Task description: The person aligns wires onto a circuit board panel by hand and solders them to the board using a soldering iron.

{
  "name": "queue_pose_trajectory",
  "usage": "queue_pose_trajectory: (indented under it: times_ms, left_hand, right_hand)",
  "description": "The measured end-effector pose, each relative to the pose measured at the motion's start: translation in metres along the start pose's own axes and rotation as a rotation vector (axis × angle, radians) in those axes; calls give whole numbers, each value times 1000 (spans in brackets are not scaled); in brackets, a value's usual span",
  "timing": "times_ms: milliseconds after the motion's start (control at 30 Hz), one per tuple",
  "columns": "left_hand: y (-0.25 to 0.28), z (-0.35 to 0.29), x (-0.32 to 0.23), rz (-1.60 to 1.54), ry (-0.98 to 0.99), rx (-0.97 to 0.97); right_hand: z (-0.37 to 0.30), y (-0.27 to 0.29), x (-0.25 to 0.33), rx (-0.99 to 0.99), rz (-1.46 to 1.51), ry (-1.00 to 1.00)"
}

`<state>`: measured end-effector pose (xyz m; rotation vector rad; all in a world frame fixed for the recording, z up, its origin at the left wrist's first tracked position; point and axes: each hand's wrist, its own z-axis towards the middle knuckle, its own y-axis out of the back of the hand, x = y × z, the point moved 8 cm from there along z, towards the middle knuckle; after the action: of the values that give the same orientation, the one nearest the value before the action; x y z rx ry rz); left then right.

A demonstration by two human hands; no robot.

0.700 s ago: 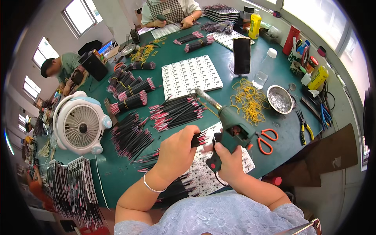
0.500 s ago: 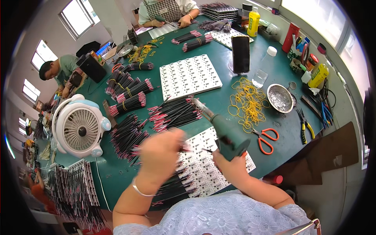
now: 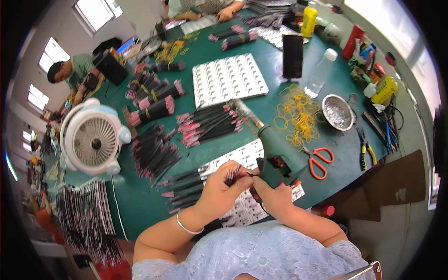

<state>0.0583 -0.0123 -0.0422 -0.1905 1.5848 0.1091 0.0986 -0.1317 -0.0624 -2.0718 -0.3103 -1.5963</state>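
Clutter covers the green table [image 3: 261, 112] on my feed: loose heaps and banded bundles of black sticks with pink ends [image 3: 207, 125] across the middle, a white fan [image 3: 93, 140] at centre left, a white perforated tray [image 3: 228, 79] above centre, yellow rubber bands [image 3: 298, 116] and a small metal bowl [image 3: 338, 112] to the right, orange-handled scissors [image 3: 319, 161] just right of the work. A green heat gun [image 3: 275, 156] lies slanted between the stick heaps and the scissors, its body right against my hands and hiding part of the white sheet [image 3: 242, 210] below them. My left hand [image 3: 219, 191], lower centre, has its fingers curled shut around a small bunch of sticks [image 3: 232, 175]. My right hand [image 3: 275, 198] is closed too, fingertips pinching the same bunch where the hands meet, just under the gun's handle.
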Motion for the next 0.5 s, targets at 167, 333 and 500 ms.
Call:
queue_pose_trajectory:
  times_ms: [167,333,500]
  left_hand:
    - [5,-8,-35,24,-114,-15]
    - [54,-47,-107,842,-541,-446]
    - [36,-75,-2,1266,-466,-171]
  right_hand:
    - [-2,-12,14,83,-73,139]
    - [8,30,3,53,-54,139]
    - [19,72,-36,-47,378,93]
